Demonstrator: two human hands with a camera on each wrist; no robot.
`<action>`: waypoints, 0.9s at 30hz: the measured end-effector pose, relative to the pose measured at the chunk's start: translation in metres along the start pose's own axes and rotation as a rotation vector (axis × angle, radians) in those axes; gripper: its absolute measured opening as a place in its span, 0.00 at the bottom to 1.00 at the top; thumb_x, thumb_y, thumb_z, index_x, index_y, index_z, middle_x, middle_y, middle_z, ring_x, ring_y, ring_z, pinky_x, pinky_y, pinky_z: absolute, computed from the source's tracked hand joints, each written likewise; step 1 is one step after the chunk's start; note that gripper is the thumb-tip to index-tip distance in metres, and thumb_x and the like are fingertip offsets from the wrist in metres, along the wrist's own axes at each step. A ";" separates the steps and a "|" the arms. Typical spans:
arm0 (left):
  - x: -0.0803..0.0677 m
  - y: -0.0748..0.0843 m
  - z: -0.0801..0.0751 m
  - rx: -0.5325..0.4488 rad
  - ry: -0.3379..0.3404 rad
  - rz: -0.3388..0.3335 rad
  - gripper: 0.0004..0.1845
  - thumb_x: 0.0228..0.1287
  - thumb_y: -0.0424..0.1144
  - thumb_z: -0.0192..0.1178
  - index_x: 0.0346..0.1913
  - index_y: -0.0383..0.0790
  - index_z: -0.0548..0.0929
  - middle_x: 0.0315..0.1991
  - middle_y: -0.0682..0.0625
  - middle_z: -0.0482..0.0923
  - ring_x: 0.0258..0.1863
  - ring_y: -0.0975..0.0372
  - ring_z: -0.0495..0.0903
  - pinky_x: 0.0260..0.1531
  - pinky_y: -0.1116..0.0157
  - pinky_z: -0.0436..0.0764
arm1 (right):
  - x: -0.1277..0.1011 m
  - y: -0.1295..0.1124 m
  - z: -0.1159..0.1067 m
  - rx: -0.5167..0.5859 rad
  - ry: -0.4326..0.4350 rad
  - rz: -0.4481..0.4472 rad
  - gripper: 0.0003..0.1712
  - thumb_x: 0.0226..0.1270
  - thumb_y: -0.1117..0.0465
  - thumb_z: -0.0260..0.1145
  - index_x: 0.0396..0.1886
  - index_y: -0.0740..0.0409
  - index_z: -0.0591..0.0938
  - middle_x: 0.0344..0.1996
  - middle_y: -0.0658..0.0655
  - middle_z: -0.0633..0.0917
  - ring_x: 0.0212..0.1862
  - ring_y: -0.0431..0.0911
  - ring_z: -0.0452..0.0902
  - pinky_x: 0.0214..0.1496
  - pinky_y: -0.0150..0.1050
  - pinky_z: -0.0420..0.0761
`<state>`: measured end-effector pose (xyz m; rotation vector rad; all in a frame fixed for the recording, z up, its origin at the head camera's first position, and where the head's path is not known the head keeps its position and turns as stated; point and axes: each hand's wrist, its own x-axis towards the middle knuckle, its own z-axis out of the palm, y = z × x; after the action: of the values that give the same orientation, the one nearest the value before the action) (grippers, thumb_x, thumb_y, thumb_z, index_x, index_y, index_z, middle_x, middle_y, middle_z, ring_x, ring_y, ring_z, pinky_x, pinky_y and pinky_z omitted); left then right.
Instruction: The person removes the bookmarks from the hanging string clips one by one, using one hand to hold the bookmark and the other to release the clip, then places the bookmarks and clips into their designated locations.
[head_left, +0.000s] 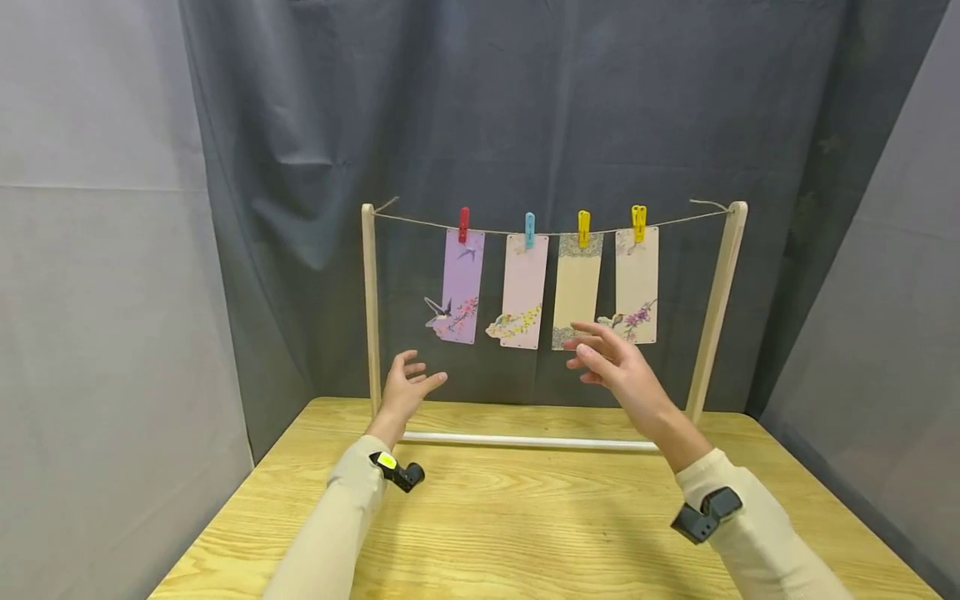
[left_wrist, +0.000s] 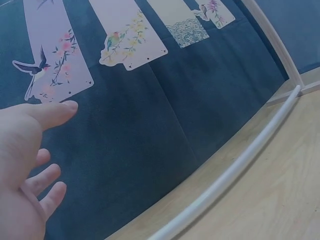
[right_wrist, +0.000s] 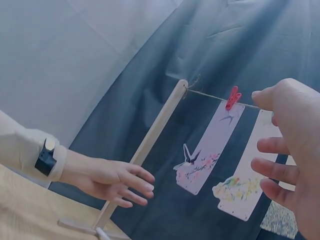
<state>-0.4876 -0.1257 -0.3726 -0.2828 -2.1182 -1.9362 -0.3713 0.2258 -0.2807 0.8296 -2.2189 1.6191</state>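
Four bookmark-like cards hang in a row from a string (head_left: 491, 231), each under a clothespin. From the left come a purple card (head_left: 462, 283) with a red clothespin (head_left: 464, 225), then a pink card (head_left: 522, 292) with a blue clothespin (head_left: 530, 230). A tan lace-patterned card (head_left: 576, 287) and a cream card (head_left: 636, 283) hang from yellow clothespins (head_left: 583, 227). My left hand (head_left: 405, 390) is raised below and left of the purple card, fingers loosely bent and holding nothing. My right hand (head_left: 617, 367), also holding nothing, overlaps the lower ends of the tan and cream cards in the head view.
A wooden frame with a left post (head_left: 371, 308) and a right post (head_left: 717, 308) carries the string. A white bar (head_left: 525, 441) joins the posts low down, over the wooden table (head_left: 480, 517). A dark curtain (head_left: 525, 100) hangs behind.
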 end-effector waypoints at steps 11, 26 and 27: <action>0.017 0.014 0.008 -0.007 0.022 0.026 0.49 0.62 0.41 0.76 0.79 0.43 0.57 0.70 0.35 0.67 0.69 0.42 0.69 0.65 0.45 0.72 | 0.034 -0.018 0.006 0.046 0.024 0.011 0.33 0.81 0.47 0.60 0.78 0.52 0.67 0.64 0.61 0.78 0.57 0.58 0.78 0.55 0.44 0.80; 0.029 0.016 0.022 -0.106 0.065 0.069 0.50 0.62 0.38 0.76 0.80 0.42 0.55 0.72 0.33 0.66 0.70 0.39 0.66 0.67 0.45 0.69 | 0.059 -0.039 0.012 0.047 0.016 -0.003 0.31 0.82 0.50 0.59 0.77 0.54 0.67 0.65 0.61 0.78 0.55 0.56 0.78 0.56 0.49 0.79; 0.030 0.017 0.023 -0.108 0.065 0.068 0.50 0.62 0.39 0.76 0.80 0.43 0.55 0.72 0.34 0.66 0.71 0.39 0.66 0.67 0.45 0.69 | 0.060 -0.039 0.013 0.044 0.017 -0.002 0.30 0.82 0.50 0.60 0.77 0.53 0.68 0.65 0.61 0.78 0.55 0.56 0.78 0.56 0.50 0.78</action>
<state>-0.5125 -0.1025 -0.3491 -0.3047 -1.9422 -1.9958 -0.3947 0.1885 -0.2224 0.8259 -2.1769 1.6739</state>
